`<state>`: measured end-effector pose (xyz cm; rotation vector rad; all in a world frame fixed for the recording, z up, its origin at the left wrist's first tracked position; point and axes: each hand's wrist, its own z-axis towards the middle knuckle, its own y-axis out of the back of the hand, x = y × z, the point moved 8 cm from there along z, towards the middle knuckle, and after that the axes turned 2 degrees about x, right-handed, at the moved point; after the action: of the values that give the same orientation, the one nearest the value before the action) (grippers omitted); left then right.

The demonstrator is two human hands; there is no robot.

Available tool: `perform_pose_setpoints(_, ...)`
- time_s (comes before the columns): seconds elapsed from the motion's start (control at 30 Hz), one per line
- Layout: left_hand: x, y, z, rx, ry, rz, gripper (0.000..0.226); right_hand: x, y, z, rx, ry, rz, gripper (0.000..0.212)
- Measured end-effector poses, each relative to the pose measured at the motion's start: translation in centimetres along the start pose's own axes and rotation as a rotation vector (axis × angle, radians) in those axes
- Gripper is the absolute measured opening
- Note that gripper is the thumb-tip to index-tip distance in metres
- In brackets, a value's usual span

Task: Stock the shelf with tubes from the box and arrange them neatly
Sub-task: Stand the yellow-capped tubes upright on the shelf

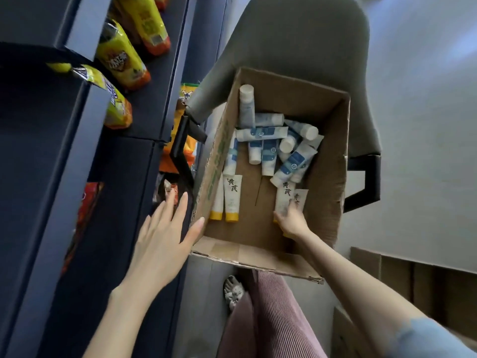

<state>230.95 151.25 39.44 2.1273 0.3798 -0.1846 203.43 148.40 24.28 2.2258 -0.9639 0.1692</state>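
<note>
The right hand (293, 220) is reaching into the box (333, 161), its fingers curling round the cap ends of two cream tubes (285, 196) lying by the near right corner. Those tubes are running lengthwise away from the person, with their yellow caps toward the wrist, so lifting them probably calls for a straight pull up and back. The left hand (165, 236) is hovering outside the box's left wall, fingers (162, 205) straight and spread, holding nothing, nearer to the shelf (124, 202). Inside the box, two more yellow-capped tubes (228, 200) are lying side by side along the left wall, and a jumbled heap of blue-and-white tubes (271, 143) is filling the far half. The box is sitting on a grey chair (296, 37).
</note>
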Motion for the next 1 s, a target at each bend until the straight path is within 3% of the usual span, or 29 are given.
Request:
perform_pose_setpoints(0.33,0.4,-1.8,1.7,-0.024,-0.026,0.019,0.068,-1.5,-2.9,4.7,-0.136,-0.195,0.15,0.059)
perform_pose_setpoints(0.43,-0.5,-2.3,1.8,-0.028,-0.056,0.003,0.066,-1.8,-3.6,5.6,-0.174,-0.23,0.195,0.05)
perform_pose_setpoints(0.53,-1.3,-2.5,1.6,-0.039,-0.081,-0.058,0.064,-2.2,-4.2,6.2,-0.182,-0.31,0.372,0.057)
perform_pose_setpoints(0.63,-1.7,-2.0,1.3,-0.062,-0.096,-0.142,0.065,-2.2,-5.2,6.8,-0.044,-0.345,0.505,0.062)
perform_pose_setpoints(0.87,-0.6,-0.8,1.3,-0.116,-0.046,-0.415,0.067,-0.2,-7.1,0.5,0.325,-0.469,1.163,0.053)
perform_pose_setpoints(1.0,-1.2,-1.1,1.6,-0.1,-0.058,-0.539,0.056,2.2,-5.9,-4.4,0.416,-0.275,1.118,0.043)
